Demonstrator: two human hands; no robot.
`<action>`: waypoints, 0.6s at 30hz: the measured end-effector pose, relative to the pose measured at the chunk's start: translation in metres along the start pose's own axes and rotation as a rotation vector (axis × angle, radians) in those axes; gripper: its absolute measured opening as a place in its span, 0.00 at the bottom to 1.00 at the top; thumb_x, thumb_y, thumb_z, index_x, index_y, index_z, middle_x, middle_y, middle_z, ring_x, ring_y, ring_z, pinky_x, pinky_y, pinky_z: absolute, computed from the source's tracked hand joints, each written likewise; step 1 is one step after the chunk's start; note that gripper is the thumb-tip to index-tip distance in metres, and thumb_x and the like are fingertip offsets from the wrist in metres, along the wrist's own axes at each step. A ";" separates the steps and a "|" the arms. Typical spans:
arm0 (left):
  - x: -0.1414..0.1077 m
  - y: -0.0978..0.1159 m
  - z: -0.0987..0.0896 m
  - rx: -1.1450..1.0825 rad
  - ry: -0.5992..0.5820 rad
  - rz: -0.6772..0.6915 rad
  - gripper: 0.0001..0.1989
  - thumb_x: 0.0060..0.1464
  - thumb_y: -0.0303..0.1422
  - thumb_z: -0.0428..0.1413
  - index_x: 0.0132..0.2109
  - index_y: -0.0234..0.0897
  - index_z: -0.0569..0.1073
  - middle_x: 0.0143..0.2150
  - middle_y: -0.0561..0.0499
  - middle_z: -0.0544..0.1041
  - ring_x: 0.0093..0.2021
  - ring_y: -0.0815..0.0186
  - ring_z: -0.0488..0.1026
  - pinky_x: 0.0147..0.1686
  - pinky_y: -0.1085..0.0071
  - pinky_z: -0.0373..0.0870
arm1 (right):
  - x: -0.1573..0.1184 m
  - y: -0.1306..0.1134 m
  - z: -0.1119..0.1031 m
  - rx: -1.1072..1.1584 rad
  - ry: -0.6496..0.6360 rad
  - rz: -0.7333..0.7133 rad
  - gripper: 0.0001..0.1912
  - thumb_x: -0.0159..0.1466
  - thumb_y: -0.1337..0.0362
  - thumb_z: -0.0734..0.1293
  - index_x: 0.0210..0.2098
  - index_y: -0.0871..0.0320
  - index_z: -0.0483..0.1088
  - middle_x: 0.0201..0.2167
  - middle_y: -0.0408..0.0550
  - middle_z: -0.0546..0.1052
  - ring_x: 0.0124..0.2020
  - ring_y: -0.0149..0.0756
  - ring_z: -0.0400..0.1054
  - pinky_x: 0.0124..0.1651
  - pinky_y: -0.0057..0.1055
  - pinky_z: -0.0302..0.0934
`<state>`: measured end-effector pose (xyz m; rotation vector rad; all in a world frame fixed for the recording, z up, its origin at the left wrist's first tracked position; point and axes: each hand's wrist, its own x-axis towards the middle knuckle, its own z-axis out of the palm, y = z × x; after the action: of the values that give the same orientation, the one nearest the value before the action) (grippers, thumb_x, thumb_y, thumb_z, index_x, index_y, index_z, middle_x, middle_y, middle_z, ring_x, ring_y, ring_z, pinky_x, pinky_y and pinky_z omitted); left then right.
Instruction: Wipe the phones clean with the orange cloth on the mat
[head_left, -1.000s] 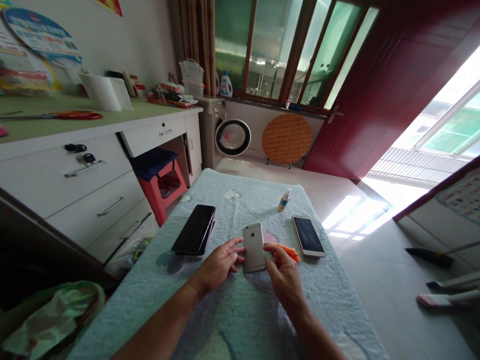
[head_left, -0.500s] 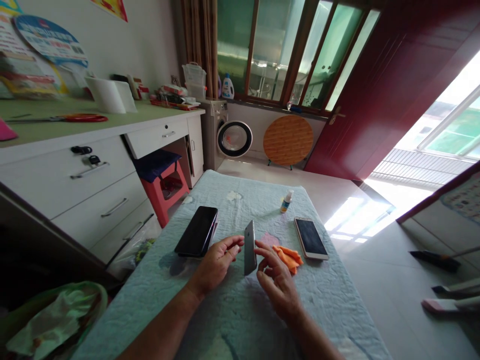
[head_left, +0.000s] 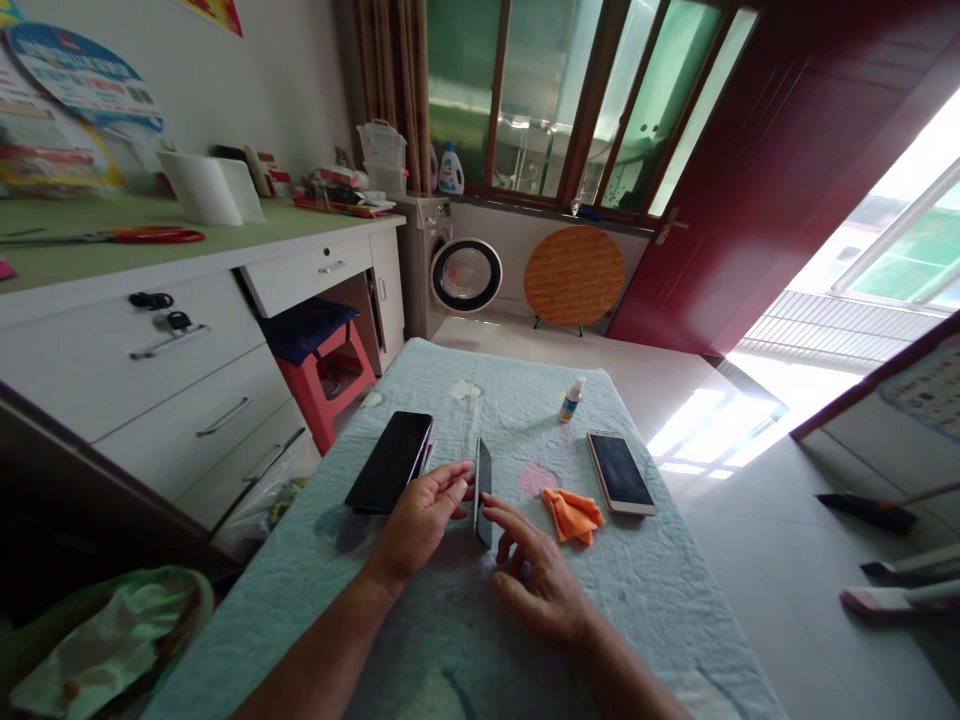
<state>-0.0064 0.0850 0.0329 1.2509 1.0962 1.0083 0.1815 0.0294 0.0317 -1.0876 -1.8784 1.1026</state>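
Observation:
A thin grey smartphone stands upright on edge between my hands, its dark face turned partly to the right. The fingers of my left hand are drawn together and touch the phone's left side. From the other side, the bent fingertips of my right hand rest against the phone, thumb held apart lower down. A crumpled orange cloth lies just right of my right hand. Left of my left hand, a large black phone lies on top of something mostly hidden.
The table carries a pale blue quilted cover. Another white-framed smartphone lies face up at the right edge, with a small spray bottle behind it. A red stool and white drawers stand to the left.
The smartphone has shifted slightly left and turned, so its dark face now shows on the right. My right hand has moved left with it, away from the orange cloth.

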 end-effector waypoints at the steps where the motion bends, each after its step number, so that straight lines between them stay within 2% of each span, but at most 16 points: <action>1: 0.000 0.000 0.000 0.001 0.007 -0.008 0.27 0.55 0.44 0.56 0.57 0.31 0.70 0.51 0.41 0.76 0.48 0.55 0.75 0.40 0.64 0.74 | 0.000 0.000 0.000 -0.002 -0.001 0.005 0.36 0.52 0.74 0.60 0.60 0.50 0.62 0.65 0.50 0.61 0.35 0.31 0.66 0.33 0.27 0.64; 4: 0.001 -0.001 0.001 0.028 0.033 0.002 0.27 0.51 0.43 0.59 0.55 0.31 0.71 0.49 0.42 0.77 0.46 0.56 0.75 0.39 0.65 0.75 | -0.001 0.003 -0.001 -0.019 0.001 0.001 0.35 0.52 0.73 0.61 0.59 0.51 0.63 0.64 0.50 0.62 0.35 0.31 0.66 0.33 0.28 0.64; 6: 0.001 -0.002 0.002 0.061 0.055 0.030 0.26 0.49 0.41 0.61 0.53 0.31 0.72 0.48 0.43 0.77 0.43 0.57 0.76 0.40 0.64 0.75 | -0.001 0.005 -0.002 -0.056 0.028 -0.023 0.35 0.52 0.73 0.61 0.59 0.52 0.63 0.62 0.50 0.64 0.38 0.33 0.67 0.37 0.30 0.66; 10: 0.003 -0.008 0.003 0.114 0.089 0.070 0.25 0.47 0.37 0.61 0.52 0.31 0.72 0.45 0.44 0.78 0.40 0.59 0.76 0.41 0.63 0.75 | 0.001 0.011 -0.003 -0.209 0.158 -0.052 0.33 0.51 0.74 0.60 0.57 0.54 0.65 0.57 0.49 0.70 0.51 0.41 0.64 0.53 0.39 0.62; 12: 0.004 -0.011 0.003 0.128 0.105 0.078 0.25 0.46 0.35 0.61 0.52 0.32 0.71 0.45 0.44 0.78 0.40 0.60 0.76 0.42 0.64 0.74 | 0.002 0.016 -0.004 -0.286 0.224 -0.021 0.30 0.53 0.73 0.60 0.55 0.56 0.66 0.53 0.50 0.72 0.54 0.42 0.63 0.58 0.43 0.58; 18: 0.004 -0.018 0.008 0.128 0.062 0.061 0.24 0.48 0.33 0.58 0.53 0.33 0.70 0.47 0.43 0.77 0.42 0.59 0.76 0.42 0.65 0.73 | 0.004 0.022 -0.002 -0.464 0.313 0.119 0.24 0.59 0.65 0.64 0.56 0.58 0.66 0.48 0.53 0.74 0.53 0.46 0.63 0.57 0.44 0.59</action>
<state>0.0017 0.0864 0.0143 1.3709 1.1920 1.0415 0.1885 0.0401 0.0130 -1.5461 -1.8729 0.5188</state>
